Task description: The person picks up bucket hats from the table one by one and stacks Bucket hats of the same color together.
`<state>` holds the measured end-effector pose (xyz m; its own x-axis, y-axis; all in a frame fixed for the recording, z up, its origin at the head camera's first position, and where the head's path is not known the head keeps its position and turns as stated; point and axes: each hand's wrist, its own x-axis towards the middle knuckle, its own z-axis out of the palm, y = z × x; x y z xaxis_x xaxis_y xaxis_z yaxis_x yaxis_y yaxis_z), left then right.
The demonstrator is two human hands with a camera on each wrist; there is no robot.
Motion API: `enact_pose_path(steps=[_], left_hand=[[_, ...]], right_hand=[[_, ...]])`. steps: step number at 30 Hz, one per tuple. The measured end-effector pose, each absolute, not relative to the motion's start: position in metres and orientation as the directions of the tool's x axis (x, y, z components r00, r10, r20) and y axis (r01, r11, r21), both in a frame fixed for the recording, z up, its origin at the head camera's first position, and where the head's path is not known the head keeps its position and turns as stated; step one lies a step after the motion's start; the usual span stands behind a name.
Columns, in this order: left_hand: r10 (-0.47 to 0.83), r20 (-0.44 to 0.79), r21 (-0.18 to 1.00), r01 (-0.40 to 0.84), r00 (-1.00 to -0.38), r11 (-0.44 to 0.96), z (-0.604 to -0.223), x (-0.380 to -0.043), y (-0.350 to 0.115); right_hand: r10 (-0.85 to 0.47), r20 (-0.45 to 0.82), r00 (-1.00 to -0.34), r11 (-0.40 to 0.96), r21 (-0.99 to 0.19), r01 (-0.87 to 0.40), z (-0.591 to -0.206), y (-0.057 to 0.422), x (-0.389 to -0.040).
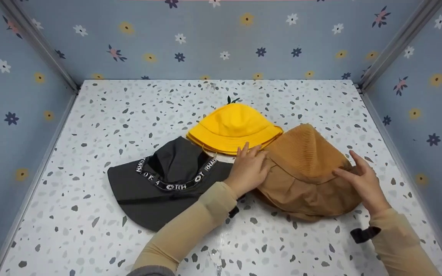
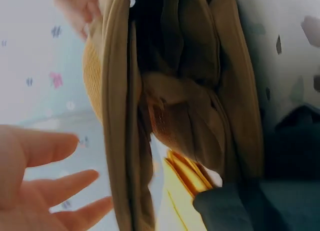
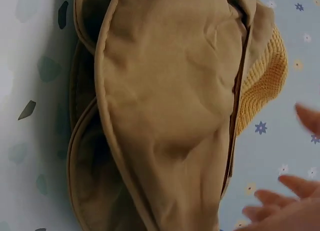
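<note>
A brown bucket hat [image 1: 309, 184] with a ribbed orange-brown crown and a wide floppy brim lies between both hands. My left hand [image 1: 248, 174] is at its left side, fingers spread and fairly straight, overlapping the brim in the head view. At the right side, my right hand [image 1: 365, 184] has its thumb and fingers apart by the crown's lower edge. Several brim layers [image 2: 192, 106] show from below in the left wrist view. A yellow bucket hat [image 1: 236, 128] sits just behind my left fingertips. The dark grey wide-brimmed hat [image 1: 144, 195] lies left, partly hidden under my left forearm.
All three hats rest on a white speckled tabletop [image 1: 102, 111]. Blue flower-patterned panels [image 1: 221, 38] enclose the back and both sides. Dark wrist straps [image 1: 365, 234] sit on both arms. A small green sprig [image 1: 232, 100] sticks up behind the yellow hat.
</note>
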<state>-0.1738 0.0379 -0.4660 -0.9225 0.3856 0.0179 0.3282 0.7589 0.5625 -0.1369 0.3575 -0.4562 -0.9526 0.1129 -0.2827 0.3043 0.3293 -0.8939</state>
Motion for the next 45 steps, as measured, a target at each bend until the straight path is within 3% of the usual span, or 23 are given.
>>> enact_pose_path(steps=[6,12,23,45], left_hand=[[0.488,-0.01,0.319,0.46,-0.873,0.829,-0.47,-0.16,0.06],[0.541,-0.067,0.224,0.516,-0.838,0.827,-0.485,-0.156,0.072],[0.537,-0.239,0.206,0.499,-0.809,0.842,-0.499,-0.161,0.075],[0.502,-0.326,0.246,0.441,-0.801,0.863,-0.511,-0.167,0.079]], right_hand=[[-0.048,-0.326,-0.944,0.46,-0.846,0.269,-0.466,0.349,-0.147],[-0.081,-0.326,-0.942,0.553,-0.801,0.229,-0.48,0.343,-0.157],[-0.079,-0.279,-0.957,0.777,-0.619,0.116,-0.487,0.331,-0.168],[-0.08,-0.357,-0.931,0.886,-0.453,0.098,-0.507,0.331,-0.178]])
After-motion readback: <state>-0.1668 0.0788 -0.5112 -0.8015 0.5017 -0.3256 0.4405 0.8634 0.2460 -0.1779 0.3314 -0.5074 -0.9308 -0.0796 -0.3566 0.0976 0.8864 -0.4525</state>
